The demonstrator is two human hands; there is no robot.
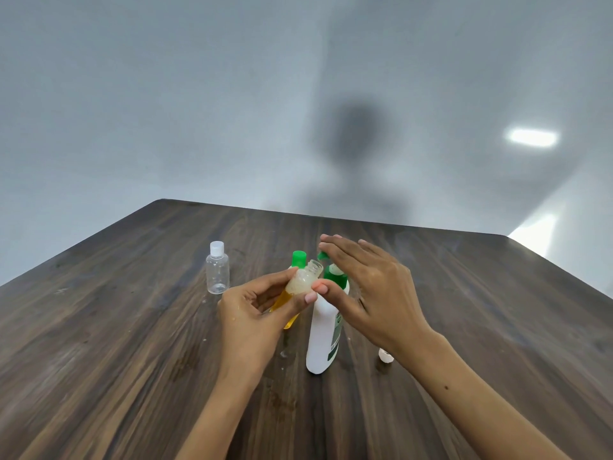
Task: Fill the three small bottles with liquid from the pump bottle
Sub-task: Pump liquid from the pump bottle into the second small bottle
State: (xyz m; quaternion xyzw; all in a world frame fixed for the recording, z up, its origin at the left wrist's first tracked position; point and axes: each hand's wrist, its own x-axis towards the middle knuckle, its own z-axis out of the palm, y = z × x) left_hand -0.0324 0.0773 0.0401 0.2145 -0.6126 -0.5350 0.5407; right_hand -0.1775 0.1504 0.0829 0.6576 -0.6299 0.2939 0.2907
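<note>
Head view is showing the left hand [255, 313] pinching a small uncapped clear plastic bottle [298, 290], tilted with its threaded mouth toward the pump and partly holding yellow liquid. Just right of that hand, a tall white pump bottle with a green pump head [326, 330] is standing upright on the dark wood-grain surface [132, 343]. The right hand [371, 290] is lying flat over the pump head, fingers straight and close together. Beyond the left hand, a green-capped small bottle [298, 258] is showing partly. Farther left, an empty clear small bottle with a white cap [217, 268] is standing upright. Under the right wrist, a small white cap [385, 356] is lying.
</note>
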